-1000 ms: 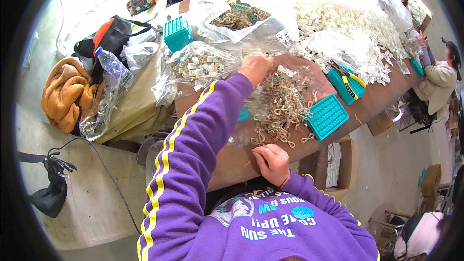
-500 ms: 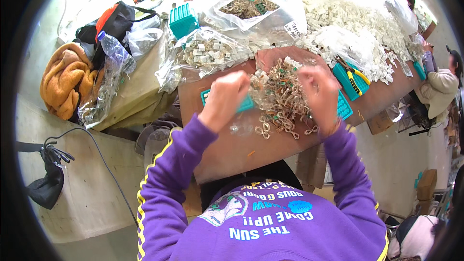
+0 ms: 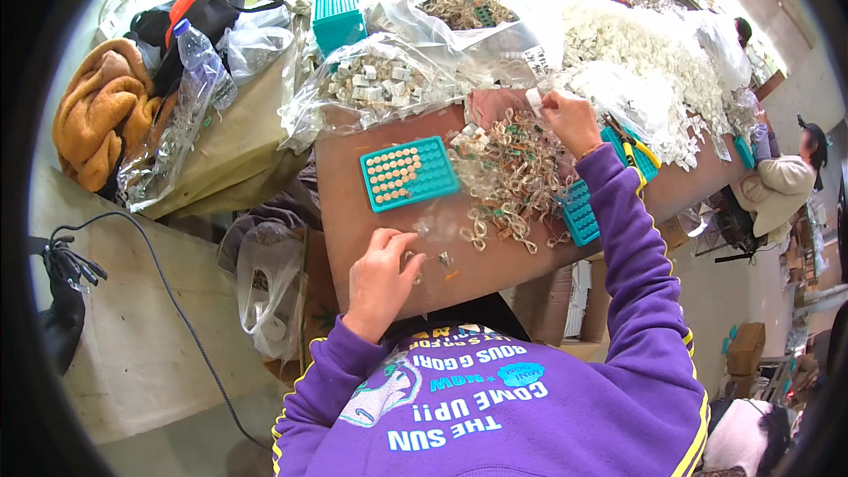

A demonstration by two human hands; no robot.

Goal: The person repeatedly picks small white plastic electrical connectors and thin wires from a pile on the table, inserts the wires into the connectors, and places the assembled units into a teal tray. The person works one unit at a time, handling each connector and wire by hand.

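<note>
Over the near left of the table, my left hand (image 3: 382, 278) has its fingers curled around the cord of a small wired part (image 3: 444, 258), which hangs just past the fingertips. My right hand (image 3: 570, 119) pinches a small white block (image 3: 533, 98) above the far side of a heap of coiled cables (image 3: 512, 172). Between the hands, left of the heap, lies a teal tray (image 3: 433, 178) whose left part holds rows of small round beige pieces. Another teal tray (image 3: 580, 212), tilted, sits under my right forearm.
Yellow-handled pliers (image 3: 632, 143) rest on a teal tray at right. Beyond are a bag of white blocks (image 3: 375, 79), stacked teal trays (image 3: 338, 22), an open plastic bag of cables (image 3: 468, 13) and a large white heap (image 3: 636, 53). A person (image 3: 791, 172) sits at far right.
My left hand has moved down toward me, uncovering the filled tray and bringing the wired part near the front edge. My right hand has moved up and now shows a white block.
</note>
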